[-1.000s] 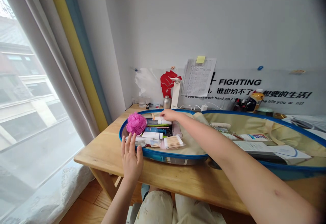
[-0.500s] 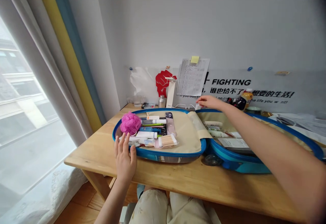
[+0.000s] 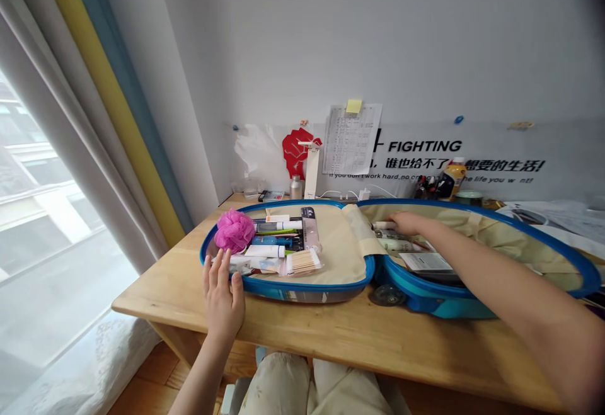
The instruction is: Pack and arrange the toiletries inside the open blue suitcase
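An open blue suitcase (image 3: 302,290) lies on the wooden desk (image 3: 331,333). Its left half holds a pink bath pouf (image 3: 234,230), tubes and pens (image 3: 274,238), and a pack of cotton swabs (image 3: 302,262) on the beige lining. My left hand (image 3: 222,295) lies flat on the desk, fingers spread, fingertips on the case's left rim. My right hand (image 3: 409,223) reaches into the right half, fingers curled on the end of a white tube (image 3: 384,225) among other small tubes and a white box (image 3: 428,262).
Along the wall stand a white desk lamp (image 3: 311,172), a small metal bottle (image 3: 295,187), a charger with cable (image 3: 363,194), pens and an orange drink bottle (image 3: 451,177). Papers (image 3: 553,216) lie at the far right. A curtained window (image 3: 57,182) is to the left.
My right hand left the left half of the case, swung past the back edge near the charger and came down into the right half. The view shifted right; my left hand stayed put.
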A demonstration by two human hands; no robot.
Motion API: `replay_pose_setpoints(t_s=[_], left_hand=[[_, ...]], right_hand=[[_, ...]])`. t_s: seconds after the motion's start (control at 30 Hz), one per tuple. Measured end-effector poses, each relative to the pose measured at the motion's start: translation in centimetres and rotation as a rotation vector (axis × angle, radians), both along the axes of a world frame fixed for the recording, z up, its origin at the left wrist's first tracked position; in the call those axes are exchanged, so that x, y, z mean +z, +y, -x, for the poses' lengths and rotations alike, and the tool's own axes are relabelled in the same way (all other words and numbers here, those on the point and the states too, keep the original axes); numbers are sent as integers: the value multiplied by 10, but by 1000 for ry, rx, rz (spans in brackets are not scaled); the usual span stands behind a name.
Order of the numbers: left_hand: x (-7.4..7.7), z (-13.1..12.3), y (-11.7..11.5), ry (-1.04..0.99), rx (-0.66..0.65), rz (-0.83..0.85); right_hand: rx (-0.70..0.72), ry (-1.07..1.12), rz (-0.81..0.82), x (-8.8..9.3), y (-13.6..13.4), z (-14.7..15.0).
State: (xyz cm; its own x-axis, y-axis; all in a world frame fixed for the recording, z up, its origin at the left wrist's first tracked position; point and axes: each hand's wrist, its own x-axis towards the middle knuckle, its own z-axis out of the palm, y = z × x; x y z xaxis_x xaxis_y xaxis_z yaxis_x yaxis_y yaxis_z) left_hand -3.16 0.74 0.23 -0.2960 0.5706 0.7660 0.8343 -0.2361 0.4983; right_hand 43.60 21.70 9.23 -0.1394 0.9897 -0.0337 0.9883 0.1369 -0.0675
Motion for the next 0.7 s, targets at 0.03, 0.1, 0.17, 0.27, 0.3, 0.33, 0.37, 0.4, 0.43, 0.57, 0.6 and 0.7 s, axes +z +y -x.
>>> replay_pose_setpoints(t_s=[0.03, 0.1, 0.17, 0.27, 0.3, 0.33, 0.37, 0.4, 0.43, 0.57, 0.6, 0.7], left_hand=[[0, 0, 0, 0, 1, 1], [1, -1, 0, -5, 1, 2], [2, -1, 0, -7, 5, -2], [2, -1, 0, 5, 8, 0], [1, -1, 0, 10, 8, 2], [1, 0, 0, 13, 8, 3], [0, 0, 0, 17, 8, 4], [0, 0, 0, 20, 9, 2], [-1, 1, 0, 24, 9, -1], [-2, 2, 1, 29, 11, -7], [-3, 2, 2, 29, 11, -9], [-3, 1, 2, 23, 6, -10]], right_hand=[[8, -4, -5, 0, 1, 0], [19, -7, -12, 1, 3, 0], [21, -8, -12, 3, 3, 1], [-9, -7, 0, 3, 3, 3], [-26, -6, 5, 3, 2, 4], [-43, -4, 7, 3, 1, 5], [-59, 0, 7, 4, 0, 5], [-73, 5, 5, 5, -1, 5], [-84, 13, 1, 7, -3, 4], [-124, 75, -53, 27, -14, -4], [-140, 95, -76, 34, -17, -5], [-178, 176, -145, 56, -25, 0]])
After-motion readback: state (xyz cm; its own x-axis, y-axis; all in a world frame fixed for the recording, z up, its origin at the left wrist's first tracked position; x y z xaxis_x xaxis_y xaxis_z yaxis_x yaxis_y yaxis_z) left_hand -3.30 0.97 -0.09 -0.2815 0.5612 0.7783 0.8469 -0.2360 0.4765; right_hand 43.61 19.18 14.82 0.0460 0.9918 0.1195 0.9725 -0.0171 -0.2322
